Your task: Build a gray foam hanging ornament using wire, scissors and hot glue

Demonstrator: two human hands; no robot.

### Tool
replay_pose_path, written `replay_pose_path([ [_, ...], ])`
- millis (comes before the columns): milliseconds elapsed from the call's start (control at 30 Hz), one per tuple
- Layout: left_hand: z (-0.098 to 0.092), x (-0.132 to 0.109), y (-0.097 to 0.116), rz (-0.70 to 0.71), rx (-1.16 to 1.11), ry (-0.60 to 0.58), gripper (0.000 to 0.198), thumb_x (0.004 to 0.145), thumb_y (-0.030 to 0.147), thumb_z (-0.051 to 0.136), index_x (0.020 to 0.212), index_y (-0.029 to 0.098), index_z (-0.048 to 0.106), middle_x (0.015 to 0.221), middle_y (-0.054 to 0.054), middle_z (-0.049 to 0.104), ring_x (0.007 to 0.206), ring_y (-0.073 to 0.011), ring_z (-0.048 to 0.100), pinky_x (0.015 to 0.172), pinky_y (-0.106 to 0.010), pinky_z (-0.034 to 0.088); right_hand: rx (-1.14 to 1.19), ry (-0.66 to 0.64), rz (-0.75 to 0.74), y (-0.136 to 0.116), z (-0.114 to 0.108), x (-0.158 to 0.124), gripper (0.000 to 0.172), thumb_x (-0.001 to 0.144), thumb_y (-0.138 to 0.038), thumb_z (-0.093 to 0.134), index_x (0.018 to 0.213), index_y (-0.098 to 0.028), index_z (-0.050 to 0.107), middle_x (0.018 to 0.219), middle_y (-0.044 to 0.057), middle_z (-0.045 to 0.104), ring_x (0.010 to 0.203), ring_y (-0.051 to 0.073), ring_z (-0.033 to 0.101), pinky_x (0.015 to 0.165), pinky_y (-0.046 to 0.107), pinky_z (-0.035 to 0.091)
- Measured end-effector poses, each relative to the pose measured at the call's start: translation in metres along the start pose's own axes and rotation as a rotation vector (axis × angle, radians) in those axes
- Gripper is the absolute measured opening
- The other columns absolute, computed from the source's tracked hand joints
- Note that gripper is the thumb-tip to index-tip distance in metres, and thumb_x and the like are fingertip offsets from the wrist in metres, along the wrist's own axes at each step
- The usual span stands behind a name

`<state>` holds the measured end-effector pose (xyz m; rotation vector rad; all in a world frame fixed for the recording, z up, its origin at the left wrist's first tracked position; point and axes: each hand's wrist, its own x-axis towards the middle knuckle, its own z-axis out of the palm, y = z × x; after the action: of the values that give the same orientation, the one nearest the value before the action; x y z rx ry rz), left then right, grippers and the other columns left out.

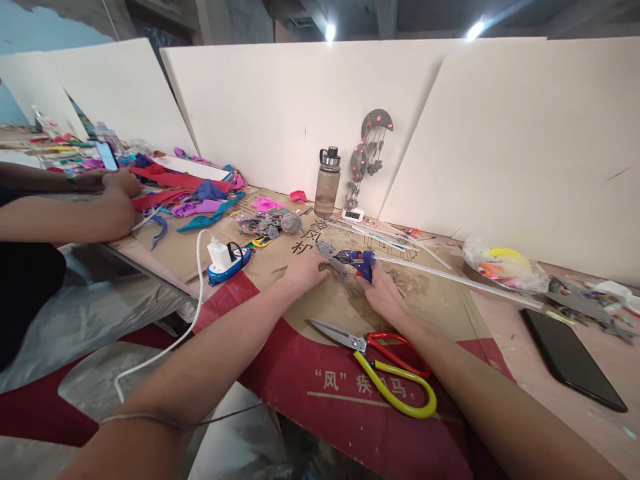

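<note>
Over the cardboard sheet (280,307), my right hand (383,290) is wrapped round a blue glue gun (364,261); a long clear glue stick (450,277) runs out from its back to the right. The gun's nozzle points left toward a small grey felt piece (326,251). My left hand (307,272) has its fingers bent in a pinch at this piece, with grey strands lying below. Large scissors (380,360) with one red and one yellow handle lie partly spread in front of my hands.
A power strip (227,263) with a white charger sits left; its cord hangs down. Behind stand a water bottle (327,183) and a grey felt hanging (375,143). A black phone (570,357) and a bagged bowl (505,267) lie right. At left is another person's arm (65,210).
</note>
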<state>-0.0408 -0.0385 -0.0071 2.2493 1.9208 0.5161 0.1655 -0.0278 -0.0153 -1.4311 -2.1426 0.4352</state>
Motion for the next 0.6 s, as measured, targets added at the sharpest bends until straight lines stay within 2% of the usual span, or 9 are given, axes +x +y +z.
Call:
replay_pose_path([
  [200, 0.0029, 0.0022, -0.0022, 0.007, -0.016, 0.001, 0.033, 0.084, 0.031, 0.057, 0.112, 0.020, 0.072, 0.098, -0.009, 0.066, 0.092, -0.0220, 0.058, 0.082, -0.029, 0.046, -0.037, -0.002, -0.067, 0.0057, 0.0057, 0.0034, 0.036, 0.089, -0.022, 0.048, 0.123, -0.011, 0.047, 0.112, 0.017, 0.066, 0.104, 0.026, 0.063, 0.088, 0.035, 0.046],
  [400, 0.0041, 0.0034, -0.0037, -0.003, -0.013, 0.001, 0.035, 0.083, 0.035, 0.058, 0.112, 0.022, 0.072, 0.099, -0.008, 0.066, 0.093, -0.0224, 0.060, 0.083, -0.029, 0.047, -0.057, 0.003, -0.007, 0.0034, 0.0010, 0.0017, 0.031, 0.090, -0.024, 0.048, 0.119, -0.013, 0.049, 0.105, 0.015, 0.068, 0.096, 0.025, 0.065, 0.082, 0.032, 0.047],
  [600, 0.0039, 0.0036, -0.0027, 0.006, 0.015, 0.006, 0.034, 0.083, 0.034, 0.057, 0.112, 0.023, 0.072, 0.099, -0.009, 0.067, 0.095, -0.0236, 0.060, 0.084, -0.031, 0.047, -0.097, -0.041, -0.010, -0.0014, 0.0021, 0.0031, 0.032, 0.088, -0.020, 0.052, 0.118, -0.011, 0.051, 0.112, 0.017, 0.066, 0.105, 0.026, 0.062, 0.089, 0.033, 0.045],
])
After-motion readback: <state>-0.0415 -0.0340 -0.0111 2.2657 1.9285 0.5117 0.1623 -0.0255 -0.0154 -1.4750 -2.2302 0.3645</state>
